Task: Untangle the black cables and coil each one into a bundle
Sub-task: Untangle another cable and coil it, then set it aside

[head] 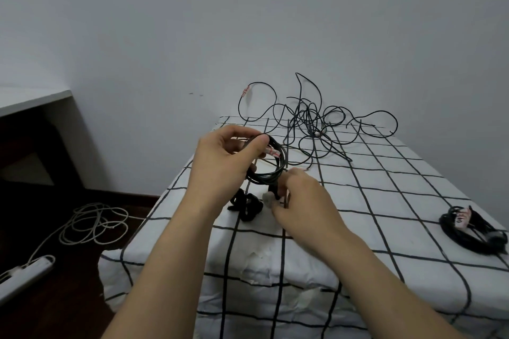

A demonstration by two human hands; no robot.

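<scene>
My left hand [225, 157] grips a coiled black cable [271, 170] held above the white mattress with black grid lines [358, 215]. My right hand [300, 198] pinches the loose end of that cable just below the coil, near its plug. A tangle of black cables [314, 121] lies at the far end of the mattress against the wall. A finished black bundle [472, 231] rests at the right edge. A small black strap or tie [246, 205] lies on the mattress under my hands.
A white cable [95, 224] is looped on the dark floor at the left, leading to a white power strip [23, 274]. A white desk [33, 98] stands in the left corner. The grey wall [248, 22] backs the mattress.
</scene>
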